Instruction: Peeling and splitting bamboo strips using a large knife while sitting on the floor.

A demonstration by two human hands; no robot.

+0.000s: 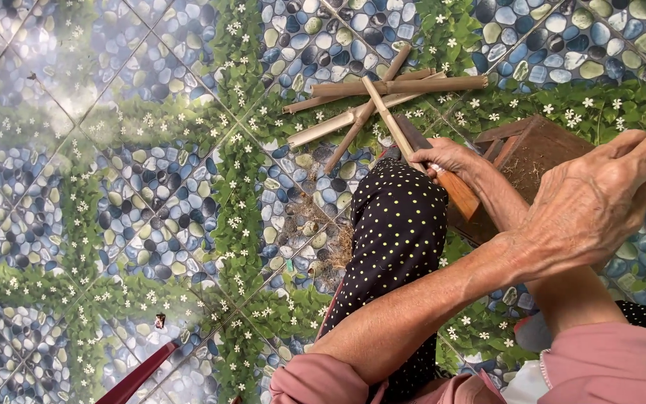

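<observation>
While the arms cross over a knee in dotted cloth (398,224), the right hand (443,155) is clamped on a bamboo stick (384,114), steadying it above the bundle (383,93) on the tiled floor (114,187); the left hand (596,198) hovers loose, holding nothing.

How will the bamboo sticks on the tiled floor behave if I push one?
The bamboo sticks look round and straight, so one would probably roll on the glossy floor. They seem stiff and likely light. They lie crossed, so pushing one may shift others.
</observation>
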